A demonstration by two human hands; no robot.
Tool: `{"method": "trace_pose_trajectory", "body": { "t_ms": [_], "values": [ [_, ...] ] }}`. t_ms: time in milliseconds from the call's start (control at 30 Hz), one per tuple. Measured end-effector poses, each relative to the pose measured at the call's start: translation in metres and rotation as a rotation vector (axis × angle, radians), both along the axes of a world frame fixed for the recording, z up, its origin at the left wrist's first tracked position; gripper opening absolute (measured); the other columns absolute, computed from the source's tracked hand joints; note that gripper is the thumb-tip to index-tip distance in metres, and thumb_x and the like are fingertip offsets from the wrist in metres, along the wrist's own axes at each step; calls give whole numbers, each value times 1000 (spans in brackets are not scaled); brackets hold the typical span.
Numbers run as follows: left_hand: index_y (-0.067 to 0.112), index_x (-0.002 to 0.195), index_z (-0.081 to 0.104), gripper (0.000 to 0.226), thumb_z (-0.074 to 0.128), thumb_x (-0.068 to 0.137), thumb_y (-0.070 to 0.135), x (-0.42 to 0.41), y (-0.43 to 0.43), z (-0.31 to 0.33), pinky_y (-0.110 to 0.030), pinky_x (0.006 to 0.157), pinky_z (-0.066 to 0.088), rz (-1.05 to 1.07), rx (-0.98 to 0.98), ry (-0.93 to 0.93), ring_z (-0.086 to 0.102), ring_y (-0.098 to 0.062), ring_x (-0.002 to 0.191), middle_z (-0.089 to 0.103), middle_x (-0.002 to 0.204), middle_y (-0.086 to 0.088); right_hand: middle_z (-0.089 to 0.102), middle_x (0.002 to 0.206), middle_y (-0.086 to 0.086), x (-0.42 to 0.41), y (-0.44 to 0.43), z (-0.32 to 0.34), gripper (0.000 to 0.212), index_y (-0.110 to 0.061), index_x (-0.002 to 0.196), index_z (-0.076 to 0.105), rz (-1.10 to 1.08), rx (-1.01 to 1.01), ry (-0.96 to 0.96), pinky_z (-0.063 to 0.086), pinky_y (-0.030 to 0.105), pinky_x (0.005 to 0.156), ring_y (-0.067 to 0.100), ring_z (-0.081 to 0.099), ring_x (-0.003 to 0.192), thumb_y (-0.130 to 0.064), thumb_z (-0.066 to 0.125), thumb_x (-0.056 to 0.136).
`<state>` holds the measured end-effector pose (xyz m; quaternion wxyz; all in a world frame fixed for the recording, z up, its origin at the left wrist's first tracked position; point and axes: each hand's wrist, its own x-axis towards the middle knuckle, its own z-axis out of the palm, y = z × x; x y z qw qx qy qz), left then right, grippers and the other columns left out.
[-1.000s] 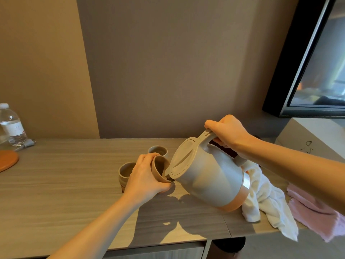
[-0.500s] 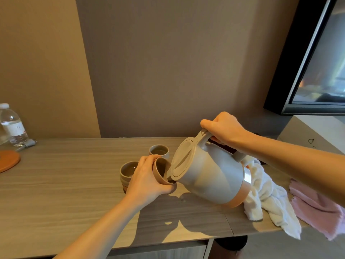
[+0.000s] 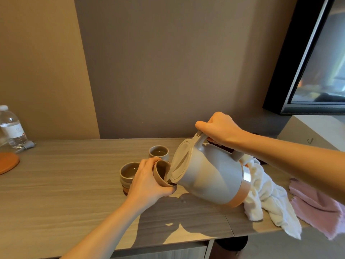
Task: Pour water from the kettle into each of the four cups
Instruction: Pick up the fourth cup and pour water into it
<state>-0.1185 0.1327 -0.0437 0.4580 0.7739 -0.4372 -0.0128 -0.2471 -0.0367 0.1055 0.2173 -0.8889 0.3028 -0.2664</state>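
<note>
My right hand (image 3: 219, 128) grips the handle of a grey kettle (image 3: 209, 176) with a beige lid and a peach base band. The kettle is tipped steeply left, its spout at the mouth of a small brown cup (image 3: 161, 171). My left hand (image 3: 147, 182) holds that cup tilted toward the spout, just above the wooden table (image 3: 65, 184). Left of it stands a grey cup (image 3: 128, 171) with water in it. A second grey cup (image 3: 158, 152) with water stands behind. A fourth cup is not visible.
A white towel (image 3: 267, 199) and a pink cloth (image 3: 317, 204) lie at the table's right end, behind the kettle. A water bottle (image 3: 12, 126) and an orange disc (image 3: 7, 162) sit at the far left. A dark-framed screen (image 3: 317, 71) hangs on the wall at right.
The kettle, the held cup and both hands have stayed together in nearly the same pose. The kettle's tilt has barely changed.
</note>
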Motion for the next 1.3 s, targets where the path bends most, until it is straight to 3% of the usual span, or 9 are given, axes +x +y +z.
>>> {"method": "trace_pose_trajectory", "body": {
  "t_ms": [400, 600, 1000, 1300],
  "values": [
    [35, 115, 48, 81, 92, 48, 47, 0, 1, -1, -9, 71, 37, 22, -44, 55, 48, -3, 104, 54, 115, 15, 50, 52, 10, 8, -3, 4, 41, -9, 50, 52, 29, -31, 13, 42, 35, 58, 23, 46, 53, -40, 52, 78],
    [35, 117, 47, 83, 92, 48, 47, 1, 0, -4, -8, 71, 36, 35, -51, 65, 48, -4, 105, 53, 117, 15, 48, 51, 8, 10, -3, 6, 43, -10, 49, 50, 47, -59, 22, 40, 34, 56, 23, 45, 53, -41, 52, 79],
    [37, 116, 47, 87, 90, 43, 54, 7, -1, -11, -24, 82, 49, 64, -82, 91, 51, -7, 107, 54, 115, 16, 50, 54, 10, 13, 0, 8, 44, -8, 53, 54, 69, -100, 28, 40, 34, 55, 22, 45, 53, -40, 52, 84],
    [37, 115, 46, 86, 91, 43, 53, 9, -1, -15, -24, 82, 49, 81, -77, 104, 51, -7, 105, 54, 115, 15, 46, 52, 8, 13, 2, 8, 44, -9, 51, 51, 63, -120, 39, 38, 34, 54, 21, 41, 52, -40, 53, 84]
  ]
}}
